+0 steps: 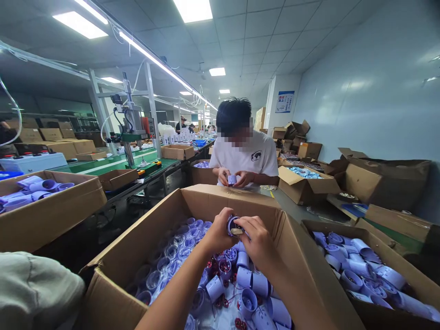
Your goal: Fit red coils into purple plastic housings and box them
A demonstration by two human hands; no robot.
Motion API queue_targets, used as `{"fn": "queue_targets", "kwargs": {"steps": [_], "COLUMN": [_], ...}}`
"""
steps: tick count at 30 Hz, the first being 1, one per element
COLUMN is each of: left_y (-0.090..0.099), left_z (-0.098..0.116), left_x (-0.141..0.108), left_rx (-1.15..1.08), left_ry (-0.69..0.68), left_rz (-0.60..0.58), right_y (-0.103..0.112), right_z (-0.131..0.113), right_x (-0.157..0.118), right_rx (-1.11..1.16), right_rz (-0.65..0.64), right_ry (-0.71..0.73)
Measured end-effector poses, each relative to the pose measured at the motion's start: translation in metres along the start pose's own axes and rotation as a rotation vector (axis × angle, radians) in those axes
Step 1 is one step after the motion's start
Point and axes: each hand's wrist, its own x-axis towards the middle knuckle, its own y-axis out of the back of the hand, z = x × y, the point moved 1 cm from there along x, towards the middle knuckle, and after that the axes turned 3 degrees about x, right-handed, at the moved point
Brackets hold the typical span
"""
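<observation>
Pale cloth at near left. Beyond, large open carton: clear cups left, lavender cups right. Above these, left hand wrapped around single cup; right hand holding its right side, fingers bent narrow. Far side, co-worker holding small lavender part two-handed.
</observation>
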Motion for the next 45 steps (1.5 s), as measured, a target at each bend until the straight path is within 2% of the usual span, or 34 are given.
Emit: {"fn": "queue_targets", "kwargs": {"steps": [3,6,12,18,24,31,38,42,45], "left_y": [0.000,0.001,0.003,0.005,0.006,0.004,0.001,0.003,0.005], "left_z": [0.002,0.003,0.003,0.005,0.004,0.002,0.003,0.006,0.009], "left_x": [0.000,0.001,0.005,0.007,0.007,0.006,0.002,-0.001,-0.001], "left_rx": [-0.030,-0.016,0.041,0.056,0.078,0.123,0.088,0.129,0.150], "left_ry": [-0.014,-0.034,0.029,0.111,0.101,0.046,0.060,0.079,0.047], "left_rz": [0.033,0.048,0.008,0.037,0.004,0.004,0.013,0.014,0.050], "right_y": [-0.001,-0.001,0.003,0.001,-0.006,0.000,0.007,0.005,0.001], "right_z": [0.002,0.004,0.008,0.015,0.024,0.015,0.002,-0.004,-0.006], "right_x": [-0.001,-0.002,-0.001,-0.004,-0.008,-0.005,-0.003,-0.003,-0.004], "right_rx": [0.083,0.175,0.300,0.456,0.526,0.391,0.188,0.108,0.057], "right_rz": [0.095,0.136,0.171,0.161,0.170,0.184,0.285,0.248,0.213], "right_ry": [-0.013,-0.069,-0.213,-0.322,-0.406,-0.310,-0.131,-0.029,-0.011]}}
